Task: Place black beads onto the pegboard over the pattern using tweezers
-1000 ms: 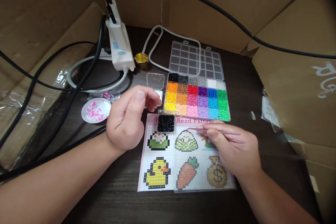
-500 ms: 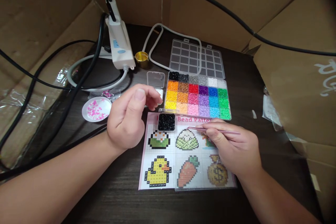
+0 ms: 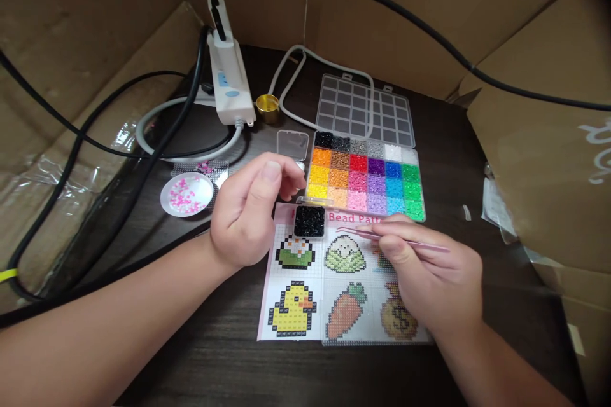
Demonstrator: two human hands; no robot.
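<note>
Cardboard walls (image 3: 267, 6) surrounded our dark tabletop (image 3: 214, 356). Beside the white bead dish (image 3: 204, 183), our left hand (image 3: 248, 213) hung half-curled, empty — then came the black-bead box (image 3: 309, 221) on the pattern sheet (image 3: 318, 267), and pink tweezers (image 3: 360, 233) above it — pinched between the closed fingers of our right hand (image 3: 434, 267).

Counted contents, clock positions taken from the centre of view. Hands: two, the left hand (image 3: 245, 216) at 8 o'clock, the right hand (image 3: 436, 273) at 4. Tweezers (image 3: 410, 242): one pair, at 4. Compartmented bead case (image 3: 367, 178): one, 24 filled compartments, at 3. Pattern sheet (image 3: 295, 270): one, six designs, one partly hidden, at 5. Clear pegboards (image 3: 353, 329): two, at 5 and 9. Bead dish (image 3: 187, 194): one, at 9. Golden cup (image 3: 268, 108): one, at 11.
</note>
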